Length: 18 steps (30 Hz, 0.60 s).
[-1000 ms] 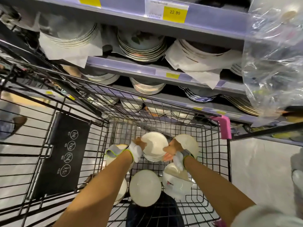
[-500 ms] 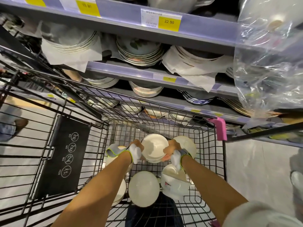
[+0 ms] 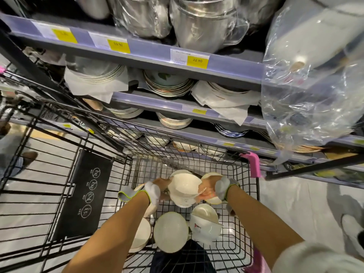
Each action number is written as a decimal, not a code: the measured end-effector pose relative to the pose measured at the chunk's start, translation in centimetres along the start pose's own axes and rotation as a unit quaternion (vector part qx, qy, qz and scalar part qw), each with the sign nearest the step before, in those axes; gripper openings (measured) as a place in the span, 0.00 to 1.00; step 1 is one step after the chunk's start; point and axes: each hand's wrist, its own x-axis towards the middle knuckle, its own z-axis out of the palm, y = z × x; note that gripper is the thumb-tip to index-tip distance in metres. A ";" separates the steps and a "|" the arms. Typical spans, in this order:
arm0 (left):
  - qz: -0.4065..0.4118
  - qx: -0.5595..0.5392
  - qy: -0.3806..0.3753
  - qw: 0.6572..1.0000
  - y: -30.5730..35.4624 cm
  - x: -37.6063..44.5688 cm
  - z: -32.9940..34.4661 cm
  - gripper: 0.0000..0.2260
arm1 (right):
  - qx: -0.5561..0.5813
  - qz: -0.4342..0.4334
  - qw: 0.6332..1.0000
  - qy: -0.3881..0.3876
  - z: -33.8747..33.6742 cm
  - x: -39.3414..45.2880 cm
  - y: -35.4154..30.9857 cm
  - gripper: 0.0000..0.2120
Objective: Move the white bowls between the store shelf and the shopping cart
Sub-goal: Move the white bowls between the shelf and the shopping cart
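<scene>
Both my hands hold a small stack of white bowls (image 3: pixel 184 189) above the basket of the black wire shopping cart (image 3: pixel 254 211). My left hand (image 3: pixel 160 191) grips its left side and my right hand (image 3: pixel 206 191) grips its right side. Several more white bowls lie in the basket: one upside down (image 3: pixel 170 232), one tilted with a red label (image 3: pixel 205 223), one at the left (image 3: pixel 141 234) partly hidden by my left arm, and one behind my right hand (image 3: pixel 211 176). The grey store shelf (image 3: pixel 157 104) faces the cart with stacks of plates and bowls.
Steel pots (image 3: pixel 199 24) wrapped in plastic stand on the top shelf. A large clear plastic bag (image 3: pixel 315 91) hangs at the right. The cart's folded child seat panel (image 3: pixel 84 196) is at the left. A pink corner guard (image 3: pixel 254 164) marks the cart's far right corner.
My hands have lifted the stack of bowls a little off the cart and the bowl now shows its underside. The view has tilted up toward the shelves.
</scene>
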 end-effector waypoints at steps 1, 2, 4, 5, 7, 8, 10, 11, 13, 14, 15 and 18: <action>-0.001 -0.018 -0.012 1.000 0.6 -1.4 -0.4 0.23 | 0.039 0.039 0.998 -0.024 0.2 -1.9 -0.3 0.09; -0.010 -0.035 -0.031 0.999 0.7 -1.9 -0.6 0.23 | 0.032 0.036 0.998 -0.037 0.0 -1.4 -0.2 0.12; -0.020 -0.087 -0.063 0.994 0.7 -2.3 -0.7 0.21 | -0.024 -0.016 0.999 -0.031 0.5 -1.5 -0.3 0.13; -0.019 -0.104 -0.069 0.992 1.2 -3.0 -0.9 0.20 | -0.056 -0.025 0.998 -0.011 0.7 -2.7 -0.4 0.11; -0.034 -0.129 -0.077 0.988 1.3 -3.2 -0.8 0.22 | -0.086 -0.034 0.996 0.000 0.9 -3.1 -0.6 0.12; -0.030 -0.126 -0.079 0.988 1.7 -4.1 -1.1 0.23 | -0.056 -0.026 0.998 0.003 1.5 -4.2 -1.1 0.12; -0.033 -0.149 -0.093 0.984 1.6 -4.1 -1.0 0.25 | -0.019 -0.047 0.999 -0.012 1.6 -4.9 -1.1 0.10; -0.027 -0.160 -0.091 0.983 2.2 -4.9 -1.2 0.26 | 0.001 -0.062 0.998 -0.010 1.4 -6.0 -1.2 0.15; -0.033 -0.192 -0.084 0.977 2.4 -5.2 -1.5 0.27 | 0.030 -0.081 0.996 -0.002 1.6 -6.3 -1.2 0.13; -0.028 -0.199 -0.085 0.976 3.0 -6.4 -1.8 0.28 | 0.026 -0.093 0.995 0.003 1.8 -7.8 -0.9 0.09; -0.029 -0.217 -0.094 0.971 3.2 -6.9 -2.0 0.28 | 0.031 -0.098 0.995 -0.008 2.2 -8.6 -0.9 0.06; -0.018 -0.208 -0.121 0.970 4.1 -9.0 -3.1 0.27 | 0.019 -0.110 0.993 -0.046 2.5 -10.8 -0.8 0.25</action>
